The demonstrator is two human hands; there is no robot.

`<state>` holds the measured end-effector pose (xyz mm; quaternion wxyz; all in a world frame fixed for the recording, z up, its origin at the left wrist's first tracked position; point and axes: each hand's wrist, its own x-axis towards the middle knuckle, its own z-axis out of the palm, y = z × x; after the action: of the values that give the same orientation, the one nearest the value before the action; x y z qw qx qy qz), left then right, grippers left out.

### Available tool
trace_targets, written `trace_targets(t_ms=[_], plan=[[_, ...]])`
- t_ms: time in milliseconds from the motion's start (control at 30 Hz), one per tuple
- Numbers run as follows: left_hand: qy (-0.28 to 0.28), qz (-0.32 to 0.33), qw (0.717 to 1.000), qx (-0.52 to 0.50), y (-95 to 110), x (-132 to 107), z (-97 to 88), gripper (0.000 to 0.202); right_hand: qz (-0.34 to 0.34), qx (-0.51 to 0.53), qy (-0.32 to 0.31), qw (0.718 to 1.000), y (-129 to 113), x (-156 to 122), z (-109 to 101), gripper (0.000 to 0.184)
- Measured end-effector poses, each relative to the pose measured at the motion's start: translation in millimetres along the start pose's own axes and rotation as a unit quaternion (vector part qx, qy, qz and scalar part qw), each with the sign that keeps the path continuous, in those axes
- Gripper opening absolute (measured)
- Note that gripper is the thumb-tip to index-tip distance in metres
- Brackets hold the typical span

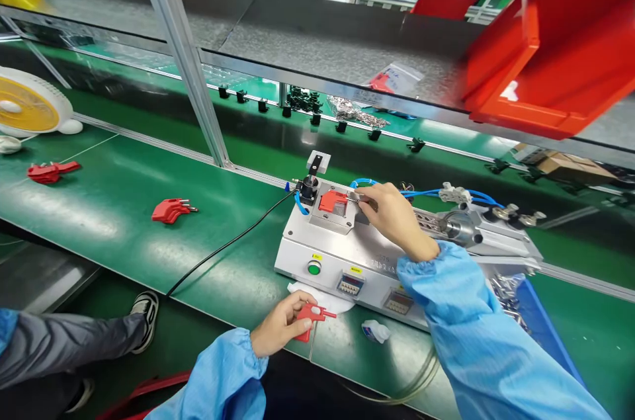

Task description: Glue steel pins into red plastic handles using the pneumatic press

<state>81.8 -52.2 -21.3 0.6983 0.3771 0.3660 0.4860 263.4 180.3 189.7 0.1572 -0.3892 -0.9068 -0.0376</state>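
Observation:
Near the bench's front edge, my left hand [282,324] grips a red plastic part [308,324] with a thin prong pointing right. My right hand [389,211] reaches over the grey bench machine [302,251], thumb and fingers pinched at the metal pin end of a second red plastic part [333,200]. That second part lies in the fixture block [331,227] on top of the machine. A black clamp post [310,188] stands just behind the block. On the machine's front are a green button [314,267] and small counters [350,284].
More red parts [172,210] lie on the green bench to the left, with a fan [30,102] beyond. A blue tray [540,324] of metal pieces sits at right. Overhead, a red bin [555,63] rests on the shelf. A co-worker's leg [74,344] shows at lower left.

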Motion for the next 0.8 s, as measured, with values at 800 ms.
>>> trace_targets(t_ms=[800], plan=[[-0.04,0.0,0.999,-0.007,-4.2,8.1,-5.8,0.054,-0.048,-0.044,0.01,0.998,-14.9,15.4,-5.9,0.027]])
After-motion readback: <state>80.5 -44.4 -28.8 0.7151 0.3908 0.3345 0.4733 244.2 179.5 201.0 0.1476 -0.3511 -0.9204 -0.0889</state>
